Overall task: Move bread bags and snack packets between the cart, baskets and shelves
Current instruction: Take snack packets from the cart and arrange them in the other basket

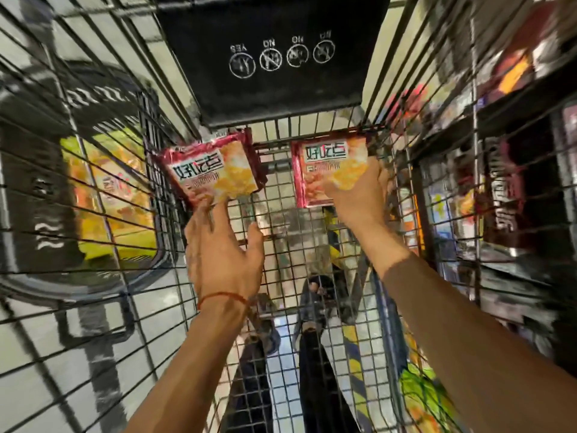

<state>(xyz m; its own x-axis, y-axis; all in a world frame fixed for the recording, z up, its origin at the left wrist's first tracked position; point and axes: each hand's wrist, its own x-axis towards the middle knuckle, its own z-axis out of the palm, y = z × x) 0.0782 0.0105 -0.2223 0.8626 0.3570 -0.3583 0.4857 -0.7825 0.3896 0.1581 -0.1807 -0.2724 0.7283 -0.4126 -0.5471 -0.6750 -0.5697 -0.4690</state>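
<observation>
I look down into a wire shopping cart [281, 189]. Two red snack packets with yellow crackers printed on them sit at its far end. The left snack packet [212, 170] is tilted against the cart's left corner. My left hand [221, 248] reaches up to its lower edge, with straight fingertips touching it and the thumb spread wide. The right snack packet [324, 170] is upright. My right hand [359, 195] grips its lower right corner, fingers curled round the edge.
A black flap [274, 57] with printed icons hangs over the cart's far end. A black basket [46, 182] holding yellow packets [109, 189] stands outside on the left. Shelves with dark packets [505, 195] line the right. Green and yellow packets [418, 389] lie at the lower right.
</observation>
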